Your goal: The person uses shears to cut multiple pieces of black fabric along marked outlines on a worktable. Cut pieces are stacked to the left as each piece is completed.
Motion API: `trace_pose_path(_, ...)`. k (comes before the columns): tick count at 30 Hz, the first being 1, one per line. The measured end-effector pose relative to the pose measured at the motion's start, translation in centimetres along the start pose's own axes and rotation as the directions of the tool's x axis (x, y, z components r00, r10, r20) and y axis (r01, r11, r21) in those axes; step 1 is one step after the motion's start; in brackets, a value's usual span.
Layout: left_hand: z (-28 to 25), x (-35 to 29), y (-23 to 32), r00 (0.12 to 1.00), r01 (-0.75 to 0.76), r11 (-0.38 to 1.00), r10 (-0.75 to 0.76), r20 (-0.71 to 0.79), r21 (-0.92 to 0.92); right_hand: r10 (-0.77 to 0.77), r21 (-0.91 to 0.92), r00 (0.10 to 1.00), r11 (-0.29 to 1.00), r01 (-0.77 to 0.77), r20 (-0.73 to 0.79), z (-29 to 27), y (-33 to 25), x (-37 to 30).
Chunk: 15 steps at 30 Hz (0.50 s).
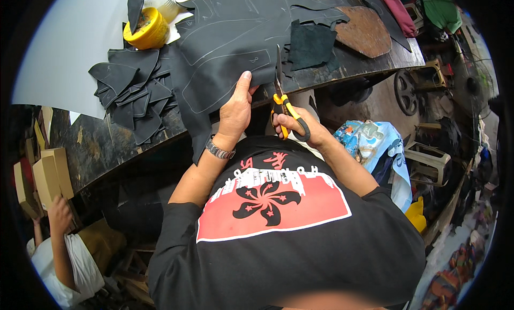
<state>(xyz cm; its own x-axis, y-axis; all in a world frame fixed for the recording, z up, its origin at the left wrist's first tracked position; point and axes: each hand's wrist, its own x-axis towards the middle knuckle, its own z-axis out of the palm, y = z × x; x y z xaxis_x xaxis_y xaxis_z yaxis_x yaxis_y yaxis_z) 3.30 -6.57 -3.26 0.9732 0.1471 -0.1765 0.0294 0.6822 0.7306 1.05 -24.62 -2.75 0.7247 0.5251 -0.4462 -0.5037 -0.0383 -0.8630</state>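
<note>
My left hand [235, 111] pinches the near edge of a large black sheet [225, 66], thumb on top. Pale drawn outlines of curved shapes run across the sheet, which spreads back over the table, and a strip of it hangs down past my left wrist. In my right hand [312, 129] is a pair of scissors [278, 77] with yellow and black handles. Their blades point up and away, right beside the sheet's right edge. Left of the sheet lies a heap of cut black pieces [128, 90], several with pale marks.
A yellow tub [149, 30] stands at the back left of the dark worn table [99, 144]. A brown board [364, 31] and a dark scrap [310, 45] lie to the right. Cardboard boxes [48, 176] and another person's hand [60, 214] are at the left; a plastic stool [428, 160] stands right.
</note>
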Motion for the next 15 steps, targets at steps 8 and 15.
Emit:
trace_pose_path(8,0.4,-0.7,-0.2,1.000,-0.018,0.999,0.018,-0.010,0.051,0.012,0.018,0.999,1.000,-0.011,-0.044,0.4,0.0,-0.2)
trace_pose_path(15,0.5,-1.0,0.1,0.999,-0.036,0.999,0.036,-0.035,-0.008,0.015,0.114,0.995,0.994,-0.003,-0.101,1.6,0.3,-1.1)
